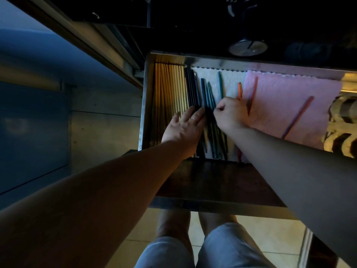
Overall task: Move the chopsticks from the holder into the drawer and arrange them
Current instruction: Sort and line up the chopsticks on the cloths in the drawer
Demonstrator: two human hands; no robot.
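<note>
Drawer (144, 105): a pulled-out box of shiny sheet metal with thin upright walls, below the dark counter (193, 26).
Liners: a white cloth (229, 82) with a nubbly terry weave and a scalloped far edge lies on the drawer floor. A soft pink cloth (286, 97) of the same fuzzy texture sits just to its right and overlaps it.
Pale wooden chopsticks (170, 88): straight slim sticks packed side by side against the drawer's left wall.
Black chopsticks (190, 88): a tight parallel row just right of the wooden ones, smooth and dark.
Teal chopsticks (207, 93): several tapered sticks on the white cloth, slightly fanned, not quite parallel.
Loose sticks: a green chopstick (220, 84) and an orange chopstick (239, 90) lie singly on the white cloth. A red chopstick (253, 89) and a purple chopstick (298, 117) lie slanted on the pink cloth, well apart.
Left grip (183, 126): fingers straight and together, laid flat across the black chopsticks, with a thin ring (193, 118) on one finger.
Right grip (231, 115): fingers curled in, thumb and forefinger pinched together on the teal chopsticks. The green and orange sticks run beneath it.
On the counter: a round metal-rimmed object (247, 47) with a dark stem, too dim to name.
Drawer's right end: something striped yellow and dark (343, 120), blurred.
Below: glossy tan floor tiles (260, 229).
</note>
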